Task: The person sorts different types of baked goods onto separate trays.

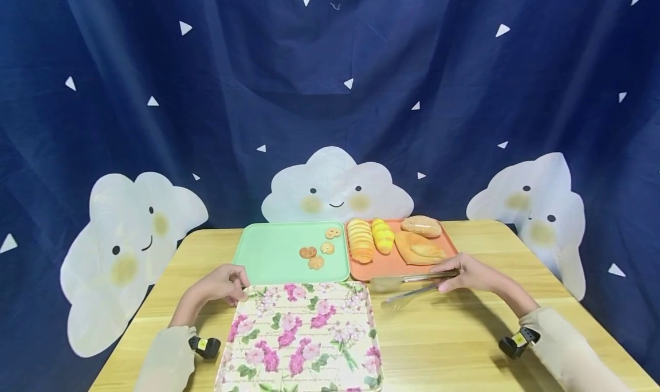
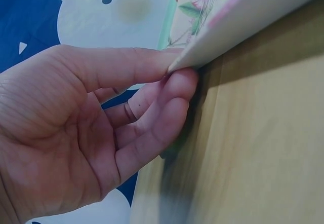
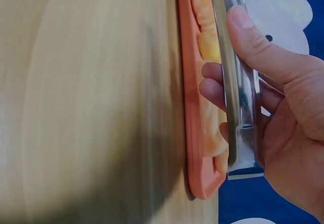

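My left hand [image 1: 227, 286] pinches the far left corner of the floral tray [image 1: 304, 340], thumb on top and fingers under the rim. In the left wrist view that hand [image 2: 96, 127] grips the tray corner [image 2: 223, 36], which is lifted a little off the wood. My right hand [image 1: 464, 273] grips the handle end of the metal tongs [image 1: 412, 286], whose tips lie on the table between the floral tray and the orange tray [image 1: 448, 246]. The right wrist view shows my right hand [image 3: 273, 107] holding the tongs [image 3: 238, 82] beside the orange tray [image 3: 195, 133].
A green tray [image 1: 273, 254] holds several small cookies [image 1: 317, 251]. The orange tray carries a sliced loaf [image 1: 360, 240], a yellow striped roll [image 1: 383, 235], a seeded bun [image 1: 421, 226] and a flat pastry [image 1: 419, 249]. The wooden table [image 1: 464, 334] ends at a blue curtain [image 1: 330, 94] with clouds.
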Tool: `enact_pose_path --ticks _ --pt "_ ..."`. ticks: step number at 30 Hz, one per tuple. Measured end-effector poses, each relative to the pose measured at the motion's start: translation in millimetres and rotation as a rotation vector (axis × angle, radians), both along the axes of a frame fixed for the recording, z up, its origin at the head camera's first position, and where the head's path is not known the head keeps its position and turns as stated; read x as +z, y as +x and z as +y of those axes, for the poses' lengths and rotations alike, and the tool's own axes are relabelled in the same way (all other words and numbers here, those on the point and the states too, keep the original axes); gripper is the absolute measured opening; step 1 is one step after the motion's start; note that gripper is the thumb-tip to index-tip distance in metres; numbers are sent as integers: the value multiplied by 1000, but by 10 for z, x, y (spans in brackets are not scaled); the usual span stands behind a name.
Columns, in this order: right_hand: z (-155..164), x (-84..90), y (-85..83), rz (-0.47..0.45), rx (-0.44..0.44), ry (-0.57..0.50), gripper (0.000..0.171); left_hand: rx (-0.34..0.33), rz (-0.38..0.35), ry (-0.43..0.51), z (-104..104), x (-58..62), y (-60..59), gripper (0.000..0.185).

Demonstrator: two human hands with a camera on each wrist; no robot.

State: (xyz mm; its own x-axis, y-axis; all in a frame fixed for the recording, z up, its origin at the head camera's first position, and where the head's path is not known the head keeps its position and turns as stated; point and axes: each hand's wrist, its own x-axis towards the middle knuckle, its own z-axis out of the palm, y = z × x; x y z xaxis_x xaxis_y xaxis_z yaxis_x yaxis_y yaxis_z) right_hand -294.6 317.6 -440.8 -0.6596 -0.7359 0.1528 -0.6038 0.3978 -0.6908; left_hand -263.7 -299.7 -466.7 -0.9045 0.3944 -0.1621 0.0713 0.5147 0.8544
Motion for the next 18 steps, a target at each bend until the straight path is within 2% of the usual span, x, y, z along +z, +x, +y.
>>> enact_pose_path --ticks 7,15,18 --pt "-30 -101 -21 -74 75 -59 45 11 -9 -17 19 6 12 20" --pt "-67 -126 15 -118 86 -37 49 20 -26 -41 -4 30 27 19" --pt "-84 -120 33 -104 92 -13 48 26 -27 -60 -13 30 30 19"
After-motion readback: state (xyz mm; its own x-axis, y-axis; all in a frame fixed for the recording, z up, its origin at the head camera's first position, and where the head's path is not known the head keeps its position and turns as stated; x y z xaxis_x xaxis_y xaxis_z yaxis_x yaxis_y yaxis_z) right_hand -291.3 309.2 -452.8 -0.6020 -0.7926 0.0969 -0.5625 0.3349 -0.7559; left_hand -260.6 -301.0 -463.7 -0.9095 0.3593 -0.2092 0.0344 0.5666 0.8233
